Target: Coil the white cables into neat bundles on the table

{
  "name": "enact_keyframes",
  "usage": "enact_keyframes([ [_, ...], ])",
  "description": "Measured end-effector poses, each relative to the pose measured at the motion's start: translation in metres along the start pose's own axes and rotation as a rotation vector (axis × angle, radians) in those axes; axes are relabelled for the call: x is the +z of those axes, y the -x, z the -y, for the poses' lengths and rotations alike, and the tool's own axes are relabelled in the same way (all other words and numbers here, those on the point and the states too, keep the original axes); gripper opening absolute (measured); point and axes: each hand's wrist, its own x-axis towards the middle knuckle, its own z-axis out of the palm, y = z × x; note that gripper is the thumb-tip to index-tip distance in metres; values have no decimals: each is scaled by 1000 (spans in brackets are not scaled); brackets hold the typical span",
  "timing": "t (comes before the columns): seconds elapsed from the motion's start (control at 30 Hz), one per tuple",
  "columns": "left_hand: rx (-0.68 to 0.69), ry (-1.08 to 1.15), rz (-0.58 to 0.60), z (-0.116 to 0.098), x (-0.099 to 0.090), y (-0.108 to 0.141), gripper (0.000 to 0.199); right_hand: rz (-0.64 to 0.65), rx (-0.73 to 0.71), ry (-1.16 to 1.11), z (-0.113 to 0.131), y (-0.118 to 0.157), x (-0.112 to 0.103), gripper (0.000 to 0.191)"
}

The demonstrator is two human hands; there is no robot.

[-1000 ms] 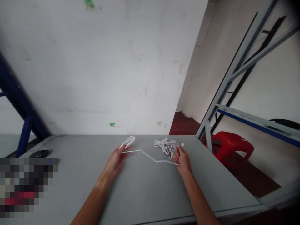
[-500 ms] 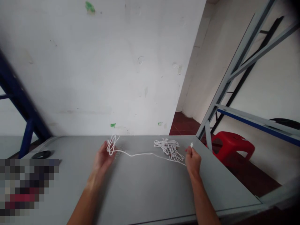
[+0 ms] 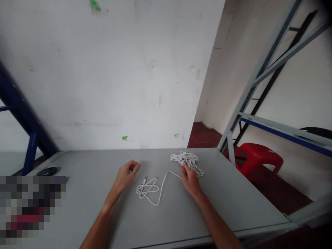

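Note:
A white cable (image 3: 147, 189) lies partly coiled in loose loops on the grey table (image 3: 145, 228). One of its plugs shows beside the loops. From the coil, a single strand rises to my right hand (image 3: 191, 180), whose fingers are closed on the other end. Just behind that hand is a pile of bundled white cables (image 3: 184, 158). My left hand (image 3: 127, 175) is above the table, left of the coil and apart from it. Its fingers are curled together; a tiny thin tip shows above them, but I cannot make out what it belongs to.
A black computer mouse (image 3: 47, 171) is at the table's left, behind a blurred-out patch. Blue (image 3: 26, 114) and grey (image 3: 249, 93) metal frames rise at either side. A white wall (image 3: 135, 86) stands behind the table. Beyond the right edge is a red stool (image 3: 256, 155).
The looped part of the cable has left my left hand and now lies on the table. My right hand has moved left, in front of the cable pile, still holding the cable's end.

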Motion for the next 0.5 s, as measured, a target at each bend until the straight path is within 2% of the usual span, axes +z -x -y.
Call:
enact_keyframes([
  [0.1,38,-286,141,7,1,10,33,169,-115,31,12,7,7,34],
  [0.17,47,-404,183,12,7,16,33,291,-214,107,24,13,10,37],
  [0.23,41,-461,204,15,16,20,28,394,-300,189,34,19,11,39],
  [0.3,25,-445,225,17,25,21,24,446,-358,270,41,25,13,49],
  [0.37,4,-375,203,18,33,19,20,454,-384,345,42,28,18,48],
  [0.43,-15,-297,123,19,41,16,17,433,-387,397,38,27,25,40],
  [0.5,-29,-240,32,18,47,14,15,387,-377,409,30,22,32,40],
])
